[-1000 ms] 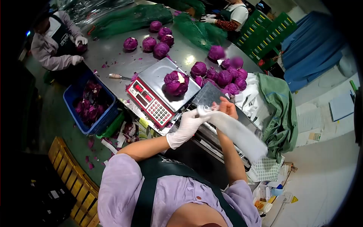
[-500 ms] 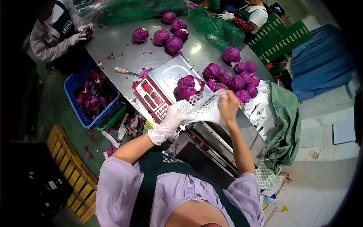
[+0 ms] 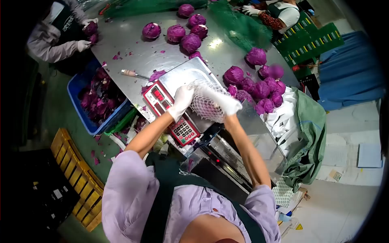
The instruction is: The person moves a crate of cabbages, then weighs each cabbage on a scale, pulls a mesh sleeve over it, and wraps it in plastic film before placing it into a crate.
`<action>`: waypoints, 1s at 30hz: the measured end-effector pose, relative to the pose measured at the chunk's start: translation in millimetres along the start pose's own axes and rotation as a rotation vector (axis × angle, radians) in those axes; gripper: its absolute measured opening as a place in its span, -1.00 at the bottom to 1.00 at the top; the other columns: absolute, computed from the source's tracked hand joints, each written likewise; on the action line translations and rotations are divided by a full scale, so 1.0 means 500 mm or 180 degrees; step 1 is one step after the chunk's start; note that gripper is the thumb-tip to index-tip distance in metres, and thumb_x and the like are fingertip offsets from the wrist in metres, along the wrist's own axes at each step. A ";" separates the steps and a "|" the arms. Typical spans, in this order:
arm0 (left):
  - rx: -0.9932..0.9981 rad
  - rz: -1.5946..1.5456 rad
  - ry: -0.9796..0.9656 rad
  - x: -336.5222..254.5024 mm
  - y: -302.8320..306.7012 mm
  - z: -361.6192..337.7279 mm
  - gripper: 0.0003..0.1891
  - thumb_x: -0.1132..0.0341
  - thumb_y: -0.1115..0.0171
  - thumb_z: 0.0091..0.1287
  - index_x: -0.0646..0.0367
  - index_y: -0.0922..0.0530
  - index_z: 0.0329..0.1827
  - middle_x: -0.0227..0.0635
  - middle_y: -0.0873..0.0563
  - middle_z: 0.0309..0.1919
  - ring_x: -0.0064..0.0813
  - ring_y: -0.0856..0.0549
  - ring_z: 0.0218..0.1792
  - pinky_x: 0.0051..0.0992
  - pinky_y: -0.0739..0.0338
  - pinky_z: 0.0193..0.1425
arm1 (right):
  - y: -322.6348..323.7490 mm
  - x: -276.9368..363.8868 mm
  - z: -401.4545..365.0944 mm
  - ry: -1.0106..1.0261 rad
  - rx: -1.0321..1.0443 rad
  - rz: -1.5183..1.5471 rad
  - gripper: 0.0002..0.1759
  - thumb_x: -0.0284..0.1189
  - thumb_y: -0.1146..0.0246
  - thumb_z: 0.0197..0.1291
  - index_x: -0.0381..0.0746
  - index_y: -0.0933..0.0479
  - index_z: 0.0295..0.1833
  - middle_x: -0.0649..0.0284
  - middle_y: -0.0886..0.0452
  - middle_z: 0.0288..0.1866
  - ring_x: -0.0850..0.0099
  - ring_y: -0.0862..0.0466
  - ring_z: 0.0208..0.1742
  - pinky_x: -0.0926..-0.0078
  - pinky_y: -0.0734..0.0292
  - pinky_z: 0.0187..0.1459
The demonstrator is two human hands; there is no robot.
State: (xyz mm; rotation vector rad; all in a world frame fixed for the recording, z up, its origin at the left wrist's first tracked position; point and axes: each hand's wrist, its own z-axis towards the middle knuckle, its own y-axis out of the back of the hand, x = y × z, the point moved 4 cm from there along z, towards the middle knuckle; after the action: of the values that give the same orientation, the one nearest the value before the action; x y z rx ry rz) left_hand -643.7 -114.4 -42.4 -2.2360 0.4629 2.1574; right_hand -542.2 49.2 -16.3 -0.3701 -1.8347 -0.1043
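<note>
1. We see the gloved left hand (image 3: 181, 99) and the right hand (image 3: 227, 106) each holding one side of a white foam net (image 3: 208, 97). Both grips are closed on its mesh, and the right one is partly wrapped by it.
2. The net stretches over a red cabbage (image 3: 204, 108) on the scale (image 3: 159, 97) at the near edge of the bench (image 3: 121, 44).
3. We place the cabbage between the hands, just beneath them and equally near both. The net's long axis runs hand to hand.
4. A cabbage pile (image 3: 259, 87) lies toward the right edge and a knife (image 3: 131, 74) left of the scale. Neither intervenes.
</note>
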 end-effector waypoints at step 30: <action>0.2608 -0.3384 0.2340 -0.062 -0.173 -0.409 -0.57 0.18 0.17 0.21 0.35 -0.51 -0.11 -0.04 -0.62 -0.14 -0.15 -0.61 -0.11 -0.21 -0.48 0.09 | 0.130 -0.027 -0.505 0.1022 -0.1367 -0.1005 -0.68 -0.54 -0.05 0.19 -0.28 -0.42 0.09 0.19 -0.56 -0.12 0.44 -0.54 -0.07 0.52 -0.42 0.00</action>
State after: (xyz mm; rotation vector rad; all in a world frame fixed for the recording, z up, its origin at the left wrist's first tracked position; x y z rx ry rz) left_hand -426.2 -66.6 -18.2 -1.9275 0.0440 0.4834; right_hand -287.0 42.8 37.7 -0.3341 -1.5296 -0.7425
